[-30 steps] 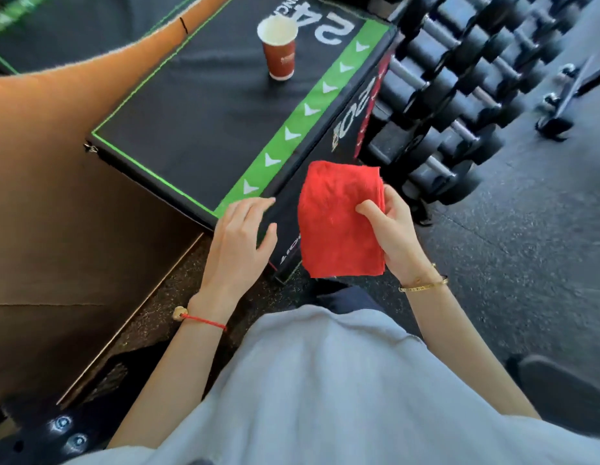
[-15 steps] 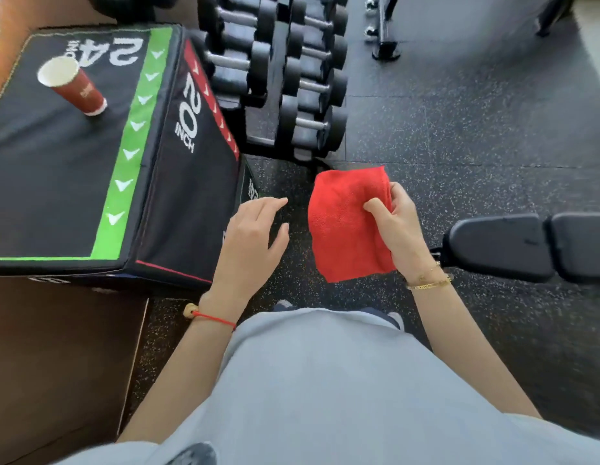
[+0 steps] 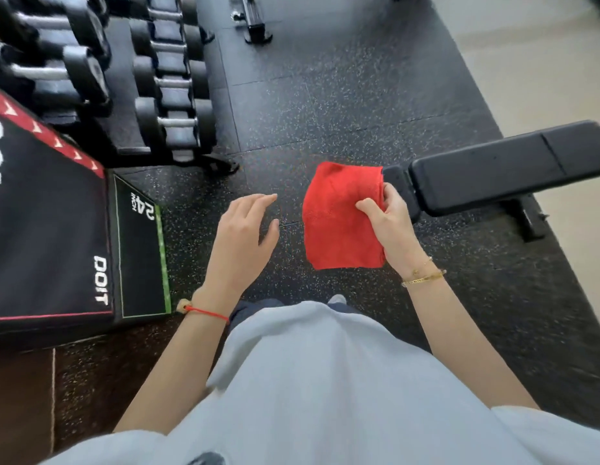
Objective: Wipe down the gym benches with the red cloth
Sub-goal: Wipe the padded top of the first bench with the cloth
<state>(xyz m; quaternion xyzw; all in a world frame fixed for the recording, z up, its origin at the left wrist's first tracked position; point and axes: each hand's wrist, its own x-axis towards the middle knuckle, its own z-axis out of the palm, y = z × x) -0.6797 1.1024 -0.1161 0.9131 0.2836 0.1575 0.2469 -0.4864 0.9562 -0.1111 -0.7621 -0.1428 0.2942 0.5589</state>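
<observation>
Wiping not begun: my right hand (image 3: pixel 391 226) pinches the folded red cloth (image 3: pixel 339 218) beside the bench (image 3: pixel 506 169); left hand (image 3: pixel 243 229) spread, empty.

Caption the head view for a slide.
Right hand holds folded red cloth beside black gym bench; left hand hangs open.

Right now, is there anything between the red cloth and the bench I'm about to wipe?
Nothing visible. The right hand holds the red cloth just beside the near end of the black bench.
</observation>
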